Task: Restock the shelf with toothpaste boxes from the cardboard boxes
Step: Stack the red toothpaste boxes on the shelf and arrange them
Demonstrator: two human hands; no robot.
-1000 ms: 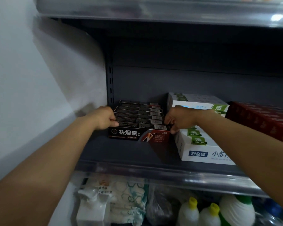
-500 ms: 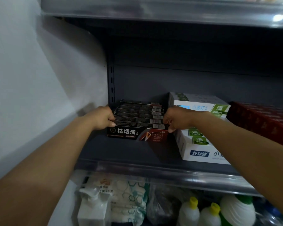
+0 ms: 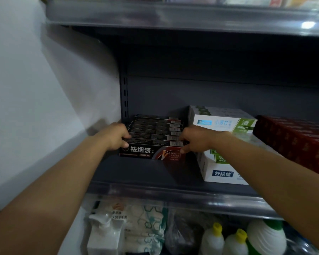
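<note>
A row of several black toothpaste boxes stands on edge at the left end of the dark grey shelf, one behind another. My left hand grips the row's left end and my right hand grips its right end, thumbs on the front box's face. White and green toothpaste boxes are stacked right beside the black row, partly hidden by my right forearm. No cardboard box is in view.
Red boxes fill the shelf's right part. A white wall closes the left side. The shelf above hangs low. Below are a white pump bottle, packets, and yellow-capped bottles.
Both hands have pushed the black row a little deeper onto the shelf, away from the front edge. Their hold on its ends is the same.
</note>
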